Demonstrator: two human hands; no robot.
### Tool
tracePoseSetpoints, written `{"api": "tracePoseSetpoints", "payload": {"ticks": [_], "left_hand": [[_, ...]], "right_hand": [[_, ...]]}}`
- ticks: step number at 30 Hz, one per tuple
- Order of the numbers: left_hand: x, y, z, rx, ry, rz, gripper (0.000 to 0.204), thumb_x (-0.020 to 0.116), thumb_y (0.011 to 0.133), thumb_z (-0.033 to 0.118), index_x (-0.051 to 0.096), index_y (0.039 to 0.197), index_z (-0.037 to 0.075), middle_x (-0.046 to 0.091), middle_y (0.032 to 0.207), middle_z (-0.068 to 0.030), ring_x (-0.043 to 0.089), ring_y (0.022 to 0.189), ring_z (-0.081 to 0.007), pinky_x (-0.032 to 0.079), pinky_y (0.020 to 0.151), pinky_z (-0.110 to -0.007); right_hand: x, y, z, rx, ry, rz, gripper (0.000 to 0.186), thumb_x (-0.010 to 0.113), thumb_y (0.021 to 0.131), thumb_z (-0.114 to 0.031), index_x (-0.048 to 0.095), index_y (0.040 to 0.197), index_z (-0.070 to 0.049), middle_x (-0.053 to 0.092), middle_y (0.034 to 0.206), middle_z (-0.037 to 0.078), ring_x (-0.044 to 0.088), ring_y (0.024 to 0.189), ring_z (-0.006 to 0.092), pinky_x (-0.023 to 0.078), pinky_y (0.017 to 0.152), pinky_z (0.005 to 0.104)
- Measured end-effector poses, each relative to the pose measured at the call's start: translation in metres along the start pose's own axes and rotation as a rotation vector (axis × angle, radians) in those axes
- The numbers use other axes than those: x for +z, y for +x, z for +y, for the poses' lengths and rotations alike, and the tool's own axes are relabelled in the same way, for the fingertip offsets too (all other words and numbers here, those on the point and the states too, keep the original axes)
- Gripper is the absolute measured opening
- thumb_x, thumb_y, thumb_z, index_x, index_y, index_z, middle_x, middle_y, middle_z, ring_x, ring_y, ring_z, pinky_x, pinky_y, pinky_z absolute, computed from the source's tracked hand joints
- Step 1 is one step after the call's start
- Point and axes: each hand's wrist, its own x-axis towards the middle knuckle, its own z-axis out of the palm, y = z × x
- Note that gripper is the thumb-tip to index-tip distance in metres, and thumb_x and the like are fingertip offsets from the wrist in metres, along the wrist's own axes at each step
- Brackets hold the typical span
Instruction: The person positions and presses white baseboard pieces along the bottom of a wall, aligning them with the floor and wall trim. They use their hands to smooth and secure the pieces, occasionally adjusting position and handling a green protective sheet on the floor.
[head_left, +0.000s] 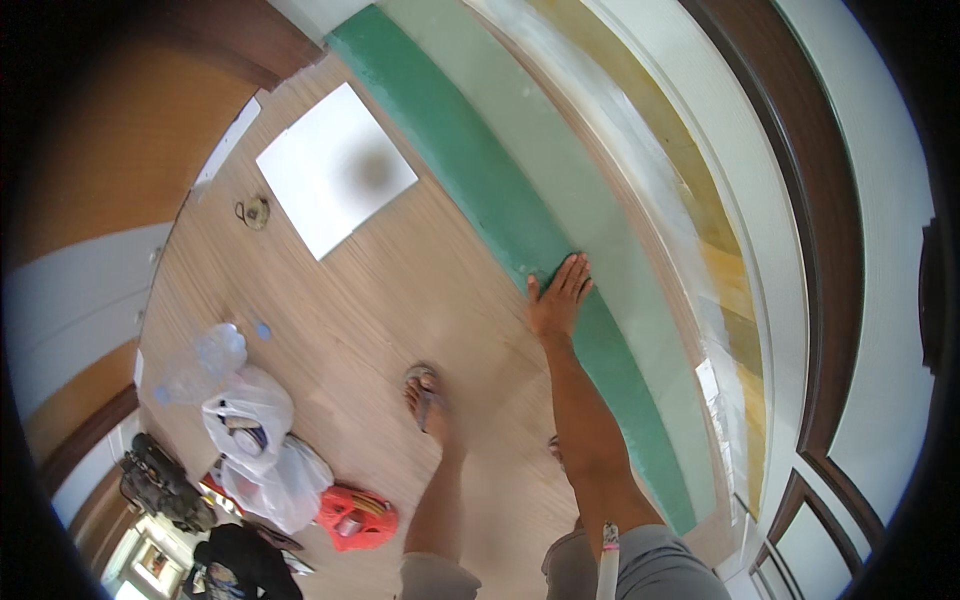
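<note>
My right hand (561, 297) lies flat, palm down, on a long green strip (470, 170) beside the wall. Its fingers point away from me, the thumb apart from them, and nothing shows in its grasp. The fingertips reach the border where the dark green meets a paler green band (560, 145). My left hand is out of view. A cigarette (608, 562) with an ashy tip sticks up at the lower edge, in front of my leg.
White square panels (335, 170) lie on the wood-look floor, near a roll of tape (256, 212). Left of my feet are a large plastic bottle (218, 352), white plastic bags (262, 430), a red bag (352, 518) and a dark backpack (165, 487). A dark-trimmed white wall curves along the right.
</note>
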Motion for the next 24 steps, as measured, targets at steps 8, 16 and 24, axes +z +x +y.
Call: {"api": "tracePoseSetpoints", "payload": {"ticks": [8, 16, 24], "left_hand": [[-0.187, 0.002, 0.004, -0.484, -0.079, -0.424, 0.048, 0.037, 0.112, 0.03, 0.044, 0.151, 0.004, 0.048, 0.152, -0.0161, 0.038, 0.144, -0.0336, 0.022, 0.124, -0.045], [-0.317, 0.054, -0.054, -0.58, 0.17, -0.584, 0.043, 0.043, 0.111, 0.034, 0.055, 0.136, 0.002, 0.06, 0.132, -0.0174, 0.052, 0.126, -0.0338, 0.036, 0.113, -0.044], [-0.343, 0.221, 0.007, -0.105, 0.315, -0.559, 0.044, 0.049, 0.11, 0.038, 0.066, 0.121, 0.0, 0.071, 0.112, -0.0186, 0.067, 0.108, -0.034, 0.049, 0.102, -0.042]], "right_hand": [[-0.026, 0.044, -0.09, -0.049, 0.012, 0.077, 0.087, 0.041, 0.107, -0.054, 0.011, 0.165, 0.005, 0.008, 0.175, 0.02, 0.006, 0.162, 0.034, 0.006, 0.131, 0.0531], [-0.018, 0.146, -0.186, -0.204, 0.027, 0.15, 0.084, 0.036, 0.108, -0.056, 0.017, 0.165, 0.003, 0.011, 0.175, 0.016, 0.008, 0.162, 0.0324, 0.004, 0.131, 0.0555], [-0.046, 0.166, -0.224, -0.316, 0.002, 0.119, 0.086, 0.046, 0.103, -0.055, 0.026, 0.162, 0.005, 0.017, 0.173, 0.02, 0.015, 0.161, 0.0327, 0.009, 0.13, 0.0574]]}}
